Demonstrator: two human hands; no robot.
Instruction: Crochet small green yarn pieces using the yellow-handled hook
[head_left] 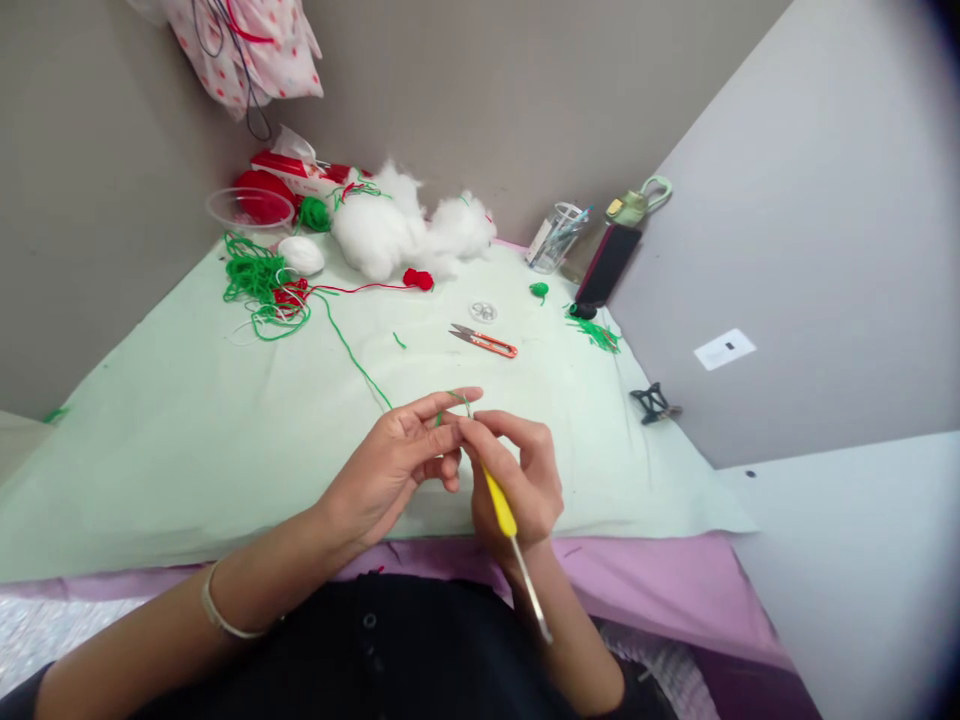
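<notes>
My right hand [517, 470] grips a crochet hook [501, 502] by its yellow handle; one metal end points down toward my body, the other is up at my fingertips. My left hand [397, 460] pinches with thumb and fingers close against the hook's upper end, its index finger stretched out. Green yarn [352, 352] runs from the tangle at the back left, over the cloth, to my left fingers. A bit of green yarn shows at the hook tip; any stitches there are mostly hidden by my fingers.
Orange thread snips [484, 341] lie ahead of my hands, near a small round clear case [483, 312]. Behind are white stuffing [379, 235], a red crocheted piece [418, 279] and tangled green yarn [255, 270]. A bottle [611, 240] and clear cup [553, 240] stand right.
</notes>
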